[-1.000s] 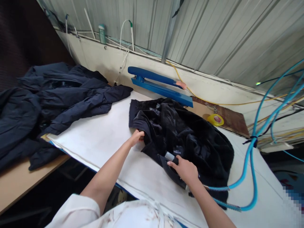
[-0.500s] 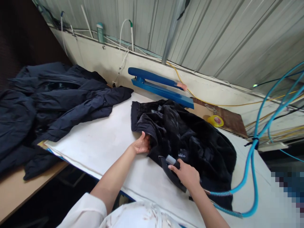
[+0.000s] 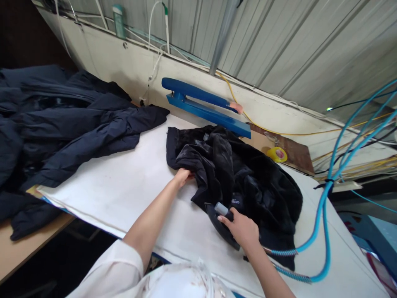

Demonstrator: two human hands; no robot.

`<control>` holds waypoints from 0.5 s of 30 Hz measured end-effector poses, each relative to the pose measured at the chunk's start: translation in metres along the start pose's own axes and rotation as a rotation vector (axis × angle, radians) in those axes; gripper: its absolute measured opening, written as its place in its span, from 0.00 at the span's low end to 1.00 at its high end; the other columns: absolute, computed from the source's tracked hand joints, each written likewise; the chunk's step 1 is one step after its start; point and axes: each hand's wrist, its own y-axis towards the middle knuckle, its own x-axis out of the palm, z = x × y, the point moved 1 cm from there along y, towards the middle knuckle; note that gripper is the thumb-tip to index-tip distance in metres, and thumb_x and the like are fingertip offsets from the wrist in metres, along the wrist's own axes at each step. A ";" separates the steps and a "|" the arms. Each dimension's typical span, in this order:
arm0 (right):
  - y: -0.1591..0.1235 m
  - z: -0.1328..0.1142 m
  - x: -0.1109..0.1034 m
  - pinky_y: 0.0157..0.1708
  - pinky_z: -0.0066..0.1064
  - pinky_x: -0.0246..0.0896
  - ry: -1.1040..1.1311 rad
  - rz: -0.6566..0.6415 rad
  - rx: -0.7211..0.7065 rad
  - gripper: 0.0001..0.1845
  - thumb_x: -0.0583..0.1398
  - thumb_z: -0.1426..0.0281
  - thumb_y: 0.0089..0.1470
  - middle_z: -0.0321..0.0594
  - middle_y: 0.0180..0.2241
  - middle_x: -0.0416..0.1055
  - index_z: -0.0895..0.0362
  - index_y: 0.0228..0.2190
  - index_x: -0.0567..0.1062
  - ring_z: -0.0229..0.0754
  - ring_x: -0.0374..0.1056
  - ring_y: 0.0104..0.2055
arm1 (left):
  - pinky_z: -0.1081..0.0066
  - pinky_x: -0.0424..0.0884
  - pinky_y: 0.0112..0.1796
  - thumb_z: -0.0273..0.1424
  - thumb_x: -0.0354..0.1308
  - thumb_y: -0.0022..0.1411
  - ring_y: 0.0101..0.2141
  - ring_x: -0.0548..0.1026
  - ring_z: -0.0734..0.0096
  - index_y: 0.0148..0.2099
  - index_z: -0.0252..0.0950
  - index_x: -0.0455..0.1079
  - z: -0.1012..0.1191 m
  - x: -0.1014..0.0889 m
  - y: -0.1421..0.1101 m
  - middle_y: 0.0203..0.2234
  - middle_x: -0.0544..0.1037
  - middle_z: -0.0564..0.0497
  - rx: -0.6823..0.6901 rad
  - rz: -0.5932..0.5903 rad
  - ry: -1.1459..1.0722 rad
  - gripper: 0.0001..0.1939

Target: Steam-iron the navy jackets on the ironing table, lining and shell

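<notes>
- Head view is showing me the white ironing table (image 3: 130,194), with the black fur garment (image 3: 248,186) lying crumpled at the centre.
- My left hand (image 3: 182,177) is lying at the garment's 9 o'clock edge. Half a second ago it was open, palm up, under the fold; now it is turned over, the fingers closing on the fabric edge, so I am judging that it is pinning the cloth for the pass.
- My right hand (image 3: 243,229) is wrapping fully around the handle of the steam iron (image 3: 221,223), fingers closed tight. This grip is looking the same as one second ago.
- The iron is sitting at the garment's 6 o'clock side, partly on the fur and partly on the white cover, just below the brand label (image 3: 235,201).
- The iron's long axis is running from about 10 o'clock to 4 o'clock; the pointed nose is facing 10 o'clock, toward my left hand, and the heel is facing 4 o'clock, where the blue hose (image 3: 322,231) is leaving.
- At 9 o'clock, well apart, a pile of dark jackets (image 3: 68,124) is lying, and at 12 o'clock a blue sleeve board (image 3: 204,105) is standing.
</notes>
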 end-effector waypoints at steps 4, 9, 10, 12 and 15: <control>0.001 -0.001 0.000 0.30 0.38 0.59 0.014 -0.006 0.008 0.32 0.44 0.42 0.46 0.42 0.31 0.74 0.49 0.41 0.67 0.52 0.69 0.34 | 0.66 0.69 0.36 0.32 0.61 0.44 0.38 0.71 0.63 0.48 0.33 0.55 -0.021 0.001 -0.043 0.40 0.70 0.43 0.002 0.070 0.307 0.29; 0.000 -0.004 -0.003 0.31 0.38 0.59 0.009 0.003 0.003 0.31 0.44 0.42 0.47 0.43 0.32 0.74 0.50 0.40 0.67 0.52 0.69 0.35 | 0.68 0.65 0.39 0.34 0.57 0.52 0.42 0.71 0.61 0.48 0.35 0.55 -0.033 0.027 -0.077 0.40 0.72 0.42 0.140 0.170 1.053 0.23; 0.000 -0.005 -0.004 0.31 0.37 0.58 0.009 -0.001 0.004 0.31 0.44 0.42 0.47 0.43 0.32 0.74 0.50 0.40 0.67 0.51 0.69 0.35 | 0.68 0.65 0.38 0.33 0.53 0.55 0.40 0.72 0.61 0.47 0.36 0.56 -0.033 0.025 -0.079 0.38 0.73 0.43 0.110 0.194 1.142 0.18; 0.001 -0.006 -0.005 0.31 0.36 0.58 0.014 -0.012 0.007 0.31 0.44 0.43 0.47 0.43 0.32 0.74 0.50 0.41 0.67 0.51 0.69 0.35 | 0.67 0.65 0.35 0.33 0.48 0.58 0.37 0.73 0.60 0.45 0.37 0.59 -0.034 0.016 -0.082 0.34 0.74 0.45 0.067 0.221 1.285 0.12; 0.003 -0.007 -0.006 0.32 0.36 0.58 0.024 -0.014 0.002 0.32 0.44 0.42 0.46 0.43 0.32 0.73 0.50 0.41 0.67 0.51 0.69 0.36 | 0.66 0.65 0.34 0.37 0.46 0.59 0.36 0.73 0.59 0.40 0.39 0.64 -0.036 0.000 -0.084 0.32 0.75 0.46 0.074 0.227 1.409 0.11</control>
